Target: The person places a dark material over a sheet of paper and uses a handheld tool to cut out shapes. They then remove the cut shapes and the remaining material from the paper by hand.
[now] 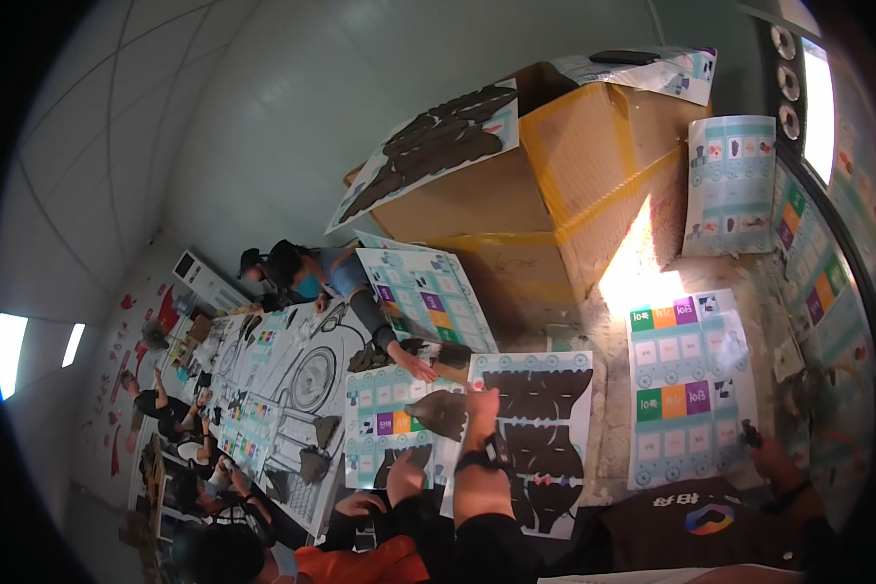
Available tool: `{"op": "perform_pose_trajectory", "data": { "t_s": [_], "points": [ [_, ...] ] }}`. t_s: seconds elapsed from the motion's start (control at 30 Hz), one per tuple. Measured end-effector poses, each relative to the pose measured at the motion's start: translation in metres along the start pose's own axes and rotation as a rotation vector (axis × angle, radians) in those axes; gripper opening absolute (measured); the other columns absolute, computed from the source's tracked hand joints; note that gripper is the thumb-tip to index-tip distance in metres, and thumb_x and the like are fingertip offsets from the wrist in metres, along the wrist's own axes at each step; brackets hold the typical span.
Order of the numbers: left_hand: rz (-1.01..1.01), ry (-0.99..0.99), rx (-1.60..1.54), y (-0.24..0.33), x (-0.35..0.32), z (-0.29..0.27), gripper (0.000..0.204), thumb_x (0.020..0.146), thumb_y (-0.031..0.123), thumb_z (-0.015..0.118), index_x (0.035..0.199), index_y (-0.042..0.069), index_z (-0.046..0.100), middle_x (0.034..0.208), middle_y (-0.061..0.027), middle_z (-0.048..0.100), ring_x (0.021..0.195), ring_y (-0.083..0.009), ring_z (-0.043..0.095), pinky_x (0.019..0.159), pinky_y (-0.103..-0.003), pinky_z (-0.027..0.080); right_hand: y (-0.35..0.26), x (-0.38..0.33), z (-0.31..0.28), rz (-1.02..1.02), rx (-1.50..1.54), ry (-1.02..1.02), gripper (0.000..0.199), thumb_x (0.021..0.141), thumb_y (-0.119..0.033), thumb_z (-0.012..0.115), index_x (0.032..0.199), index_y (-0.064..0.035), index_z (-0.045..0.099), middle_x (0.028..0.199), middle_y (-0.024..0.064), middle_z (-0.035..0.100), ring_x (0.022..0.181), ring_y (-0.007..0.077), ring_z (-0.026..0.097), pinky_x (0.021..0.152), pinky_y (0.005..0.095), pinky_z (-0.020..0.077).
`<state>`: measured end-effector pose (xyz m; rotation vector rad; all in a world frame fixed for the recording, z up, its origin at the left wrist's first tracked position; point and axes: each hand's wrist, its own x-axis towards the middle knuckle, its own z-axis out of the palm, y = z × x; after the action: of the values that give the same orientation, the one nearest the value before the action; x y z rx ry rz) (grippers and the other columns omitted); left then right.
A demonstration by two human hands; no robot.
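Note:
My right hand (482, 407), a dark band at its wrist, is closed at the edge of a dark brown bell-shaped flat piece (436, 416). This piece is raised over a printed sheet (360, 448) with teal borders and coloured blocks. My left hand (406, 479) is low over the same sheet, by another dark shape (383, 469); its fingers are too small to make out. Under my right forearm lies a white sheet (579, 438) bearing several large dark brown shapes (535, 443). Opposite, a co-worker's hand (415, 366) reaches toward the printed sheet.
A large taped cardboard box (516, 195) stands behind the table, with sheets leaning on it. On the right, a person's hand (774, 465) holds a small dark object by another printed sheet (686, 380). Several people work along the long table (273, 360) at left.

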<state>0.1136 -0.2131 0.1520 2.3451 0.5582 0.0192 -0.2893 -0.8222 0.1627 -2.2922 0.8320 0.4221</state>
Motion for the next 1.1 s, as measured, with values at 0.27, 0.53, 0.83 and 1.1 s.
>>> {"op": "perform_pose_trajectory", "data": {
  "t_s": [0.27, 0.53, 0.83, 1.1],
  "points": [
    [0.217, -0.443, -0.003, -0.055, -0.194, 0.105, 0.064, 0.084, 0.034, 0.074, 0.138, 0.004, 0.058, 0.097, -0.0151, 0.074, 0.093, -0.0298, 0.072, 0.086, -0.042, 0.056, -0.006, -0.005, 0.002, 0.045, 0.139, -0.056, 0.046, 0.085, -0.005, 0.058, 0.131, -0.0029, 0.063, 0.115, 0.0252, 0.069, 0.111, 0.0386, 0.067, 0.093, 0.0441, 0.0518],
    [0.082, -0.509, -0.071, -0.089, -0.297, 0.113, 0.055, 0.085, 0.028, 0.07, 0.136, 0.012, 0.062, 0.087, -0.0092, 0.073, 0.081, -0.0251, 0.071, 0.077, -0.039, 0.055, 0.009, 0.007, 0.007, -0.023, 0.086, -0.034, 0.038, 0.089, -0.007, 0.062, 0.126, 0.0023, 0.062, 0.117, 0.0237, 0.069, 0.11, 0.0384, 0.067, 0.096, 0.045, 0.0508],
    [0.132, -0.538, -0.102, -0.094, -0.334, 0.131, 0.049, 0.088, 0.032, 0.068, 0.133, 0.011, 0.064, 0.085, -0.0139, 0.072, 0.08, -0.029, 0.071, 0.077, -0.041, 0.055, 0.026, 0.022, 0.01, -0.028, 0.071, -0.057, 0.042, 0.088, -0.005, 0.062, 0.129, 0.0036, 0.061, 0.118, 0.0235, 0.068, 0.112, 0.0371, 0.066, 0.1, 0.0444, 0.0493],
    [0.053, -0.22, -0.199, -0.047, -0.208, 0.072, 0.05, 0.088, 0.024, 0.07, 0.133, 0.006, 0.057, 0.108, -0.0169, 0.071, 0.095, -0.0322, 0.07, 0.086, -0.044, 0.054, 0.031, 0.028, -0.001, -0.061, -0.045, -0.114, 0.039, 0.089, -0.009, 0.065, 0.127, 0.0011, 0.063, 0.118, 0.0255, 0.067, 0.113, 0.0415, 0.065, 0.099, 0.0463, 0.05]
  ]
}}
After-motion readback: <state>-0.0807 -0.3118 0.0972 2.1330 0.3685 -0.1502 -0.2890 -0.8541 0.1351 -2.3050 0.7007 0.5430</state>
